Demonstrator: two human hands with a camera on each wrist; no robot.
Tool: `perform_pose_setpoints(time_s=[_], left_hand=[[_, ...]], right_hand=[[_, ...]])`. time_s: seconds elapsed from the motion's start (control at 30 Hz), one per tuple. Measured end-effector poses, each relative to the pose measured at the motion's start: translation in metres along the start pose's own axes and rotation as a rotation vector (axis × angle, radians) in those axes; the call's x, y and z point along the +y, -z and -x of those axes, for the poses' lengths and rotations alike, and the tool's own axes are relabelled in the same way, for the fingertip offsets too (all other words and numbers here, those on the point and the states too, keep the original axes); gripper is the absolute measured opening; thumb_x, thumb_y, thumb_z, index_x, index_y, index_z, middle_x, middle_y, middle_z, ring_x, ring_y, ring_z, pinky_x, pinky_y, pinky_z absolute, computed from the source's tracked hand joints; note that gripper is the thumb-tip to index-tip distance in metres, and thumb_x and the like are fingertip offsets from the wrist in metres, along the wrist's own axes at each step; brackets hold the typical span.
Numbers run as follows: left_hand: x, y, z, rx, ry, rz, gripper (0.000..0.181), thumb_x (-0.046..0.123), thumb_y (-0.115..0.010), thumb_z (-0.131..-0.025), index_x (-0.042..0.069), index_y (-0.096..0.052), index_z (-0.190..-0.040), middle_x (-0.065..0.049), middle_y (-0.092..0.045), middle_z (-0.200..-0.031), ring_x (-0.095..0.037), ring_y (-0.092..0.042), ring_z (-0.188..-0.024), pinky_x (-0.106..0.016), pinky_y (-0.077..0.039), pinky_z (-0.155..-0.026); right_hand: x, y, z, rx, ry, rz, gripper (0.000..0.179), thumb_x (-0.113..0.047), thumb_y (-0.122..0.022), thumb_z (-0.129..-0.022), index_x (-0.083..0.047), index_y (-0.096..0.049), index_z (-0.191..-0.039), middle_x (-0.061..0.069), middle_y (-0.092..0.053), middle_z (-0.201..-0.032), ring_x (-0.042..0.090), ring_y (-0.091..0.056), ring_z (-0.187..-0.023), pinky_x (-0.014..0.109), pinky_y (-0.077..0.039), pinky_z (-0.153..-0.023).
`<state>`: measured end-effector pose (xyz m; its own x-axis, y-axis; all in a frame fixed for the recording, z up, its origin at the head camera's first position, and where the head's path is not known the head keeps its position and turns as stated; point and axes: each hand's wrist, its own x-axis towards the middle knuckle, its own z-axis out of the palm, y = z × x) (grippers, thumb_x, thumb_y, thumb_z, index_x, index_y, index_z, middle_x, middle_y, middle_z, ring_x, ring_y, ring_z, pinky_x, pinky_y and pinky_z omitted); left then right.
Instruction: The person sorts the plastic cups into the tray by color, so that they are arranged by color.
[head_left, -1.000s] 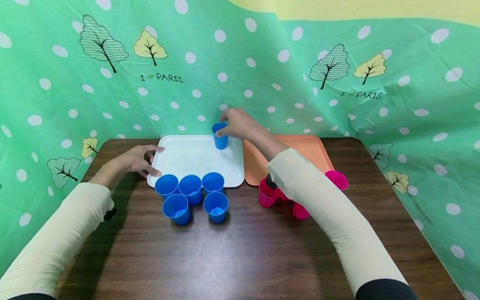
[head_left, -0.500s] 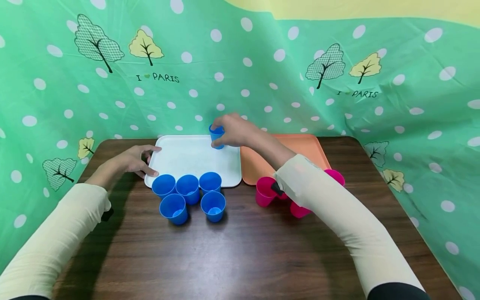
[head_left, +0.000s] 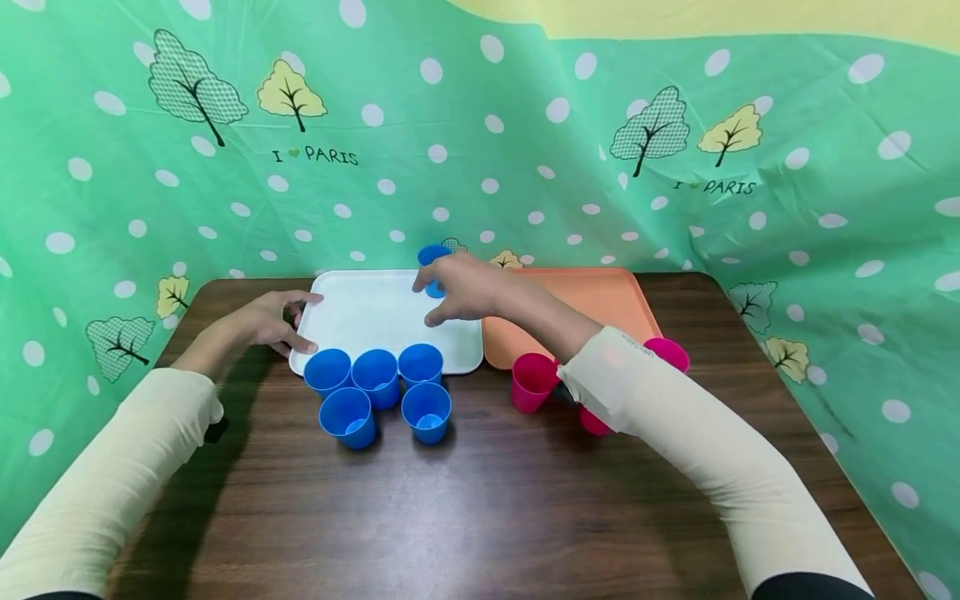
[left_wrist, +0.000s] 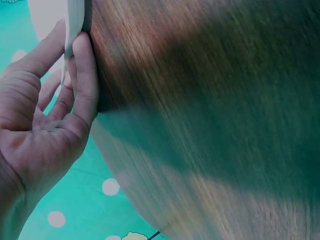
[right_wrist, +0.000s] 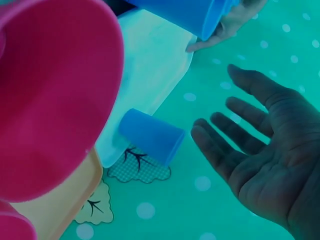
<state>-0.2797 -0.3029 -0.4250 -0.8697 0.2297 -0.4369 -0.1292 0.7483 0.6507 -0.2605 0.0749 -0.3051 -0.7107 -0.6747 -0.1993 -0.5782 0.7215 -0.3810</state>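
My left hand holds the left rim of the white tray, and the left wrist view shows thumb and fingers about that rim. A blue cup stands upright near the tray's back right corner. Just in front of it is my right hand, fingers spread and holding nothing. The right wrist view has the same blue cup apart from the open right hand. Several blue cups stand grouped at the tray's front edge.
An orange tray lies against the white one on its right. Several pink cups stand before it, partly hidden by the right sleeve. A green dotted cloth hangs behind the brown table.
My right hand has let go of the blue cup and drawn back toward me from it. The left hand has stayed at the white tray's rim.
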Motion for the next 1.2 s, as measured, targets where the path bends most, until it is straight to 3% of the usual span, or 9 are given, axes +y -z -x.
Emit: perform_pose_setpoints(time_s=[0.43,0.7,0.97,1.2], left_hand=[[-0.001,0.0,0.0,0.003,0.003,0.014,0.103,0.009,-0.096,-0.091,0.005,-0.037,-0.175,-0.024,-0.048,-0.126,-0.03,-0.064,-0.097,-0.041,-0.072,-0.077],[0.001,0.0,0.0,0.006,0.003,0.021,0.102,0.008,-0.096,-0.091,0.005,-0.037,-0.175,-0.025,-0.048,-0.127,-0.031,-0.064,-0.098,-0.041,-0.072,-0.077],[0.001,-0.001,0.0,0.013,0.002,0.009,0.102,0.009,-0.096,-0.091,0.005,-0.038,-0.174,-0.025,-0.048,-0.127,-0.031,-0.064,-0.097,-0.041,-0.072,-0.076],[-0.001,-0.001,0.0,0.01,0.01,0.013,0.103,0.01,-0.097,-0.09,0.006,-0.038,-0.175,-0.024,-0.048,-0.127,-0.031,-0.065,-0.097,-0.041,-0.072,-0.077]], right_hand=[[-0.002,-0.016,0.014,-0.202,0.058,-0.079,0.061,-0.012,-0.087,-0.099,-0.015,-0.068,-0.156,0.006,-0.066,-0.161,0.034,-0.064,-0.15,0.042,-0.069,-0.1],[-0.004,-0.02,0.016,-0.305,0.126,-0.131,0.064,-0.003,-0.083,-0.097,-0.014,-0.066,-0.157,0.008,-0.064,-0.164,0.034,-0.064,-0.151,0.04,-0.068,-0.104],[-0.007,-0.026,0.016,-0.349,0.141,-0.121,0.066,-0.008,-0.089,-0.094,-0.015,-0.067,-0.157,0.005,-0.065,-0.163,0.029,-0.065,-0.15,0.041,-0.066,-0.107],[-0.009,-0.031,0.014,-0.317,0.141,-0.091,0.065,-0.018,-0.094,-0.093,-0.017,-0.07,-0.154,0.003,-0.068,-0.16,0.03,-0.065,-0.149,0.044,-0.063,-0.113]])
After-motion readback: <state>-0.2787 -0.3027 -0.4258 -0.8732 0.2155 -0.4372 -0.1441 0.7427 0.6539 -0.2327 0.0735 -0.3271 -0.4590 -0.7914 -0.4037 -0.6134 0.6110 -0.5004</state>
